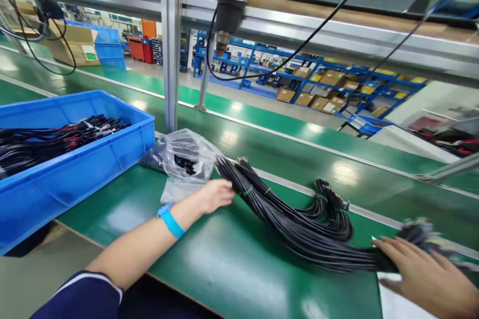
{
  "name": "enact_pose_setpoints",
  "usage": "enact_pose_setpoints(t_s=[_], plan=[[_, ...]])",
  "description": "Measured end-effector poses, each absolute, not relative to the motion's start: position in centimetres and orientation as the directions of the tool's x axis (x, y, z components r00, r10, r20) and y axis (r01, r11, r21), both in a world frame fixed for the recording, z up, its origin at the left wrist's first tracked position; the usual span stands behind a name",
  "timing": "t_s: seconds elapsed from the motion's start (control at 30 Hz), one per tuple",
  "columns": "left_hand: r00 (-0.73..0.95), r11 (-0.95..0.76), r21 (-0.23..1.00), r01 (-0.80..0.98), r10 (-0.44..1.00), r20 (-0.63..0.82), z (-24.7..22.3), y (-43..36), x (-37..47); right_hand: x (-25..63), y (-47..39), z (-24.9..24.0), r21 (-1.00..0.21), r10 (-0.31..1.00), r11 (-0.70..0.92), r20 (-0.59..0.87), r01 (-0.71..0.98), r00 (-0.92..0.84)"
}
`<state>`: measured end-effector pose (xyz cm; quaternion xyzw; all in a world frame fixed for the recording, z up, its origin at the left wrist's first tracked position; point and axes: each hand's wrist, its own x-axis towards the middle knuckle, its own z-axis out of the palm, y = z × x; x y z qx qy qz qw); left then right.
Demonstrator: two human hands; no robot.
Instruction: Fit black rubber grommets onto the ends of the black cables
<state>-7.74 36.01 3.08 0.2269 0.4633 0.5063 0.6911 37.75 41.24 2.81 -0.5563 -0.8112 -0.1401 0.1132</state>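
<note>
A long bundle of black cables (299,237) lies across the green bench, tied near its left end with a thin green tie. My left hand (217,195), a blue band at its wrist, is beside that end. Its fingers are loosely stretched, with the tips at the bundle's edge; whether they press on it is unclear. At the right, my right hand (422,269) is wrapped over the bundle, fingers above and thumb below. Blurred connector ends (419,234) stick out past it. Behind, a second cable bundle (333,209) is folded back on itself.
A blue bin (127,137) holding black and red cables stands at left. Clear plastic bags (187,157) with small black parts lie beside it. White paper (400,299) is under my right hand. A yellow-and-black power tool (232,5) hangs overhead near a metal post (171,50).
</note>
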Motion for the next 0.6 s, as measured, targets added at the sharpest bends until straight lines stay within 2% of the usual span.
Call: enact_pose_setpoints(t_s=[0.07, 0.23, 0.27, 0.37, 0.43, 0.53, 0.6], plan=[[0.057, 0.451, 0.787, -0.42, 0.879, -0.473, 0.6, 35.7, -8.4, 35.7, 41.8, 1.3, 0.139, 0.873, 0.351, 0.31, 0.926, -0.377], [0.012, 0.396, 0.88, -0.262, 0.913, -0.408, 0.1, 33.5, -11.0, 22.1, 39.4, -2.1, 0.04, 0.759, 0.595, 0.301, 0.803, -0.577], [0.013, 0.386, 0.895, -0.223, 0.919, -0.394, 0.5, 33.2, -11.5, 19.2, 38.9, -2.8, 0.077, 0.754, 0.596, 0.288, 0.799, -0.59], [0.042, 0.352, 0.927, -0.128, 0.936, -0.35, 1.2, 32.8, -12.4, 13.4, 38.6, -4.4, 0.244, 0.803, 0.436, 0.329, 0.866, -0.496], [0.056, 0.314, 0.945, -0.089, 0.949, -0.31, 1.1, 32.7, -12.9, 12.3, 39.4, -4.9, 0.276, 0.797, 0.419, 0.345, 0.865, -0.496], [0.034, 0.239, 0.969, -0.065, 0.971, -0.237, 0.1, 32.6, -13.2, 12.9, 41.1, -4.9, 0.149, 0.803, 0.47, 0.337, 0.87, -0.492], [0.018, 0.189, 0.98, -0.061, 0.982, -0.188, -0.8, 32.5, -13.2, 13.4, 42.0, -4.8, 0.051, 0.842, 0.442, 0.32, 0.895, -0.434]])
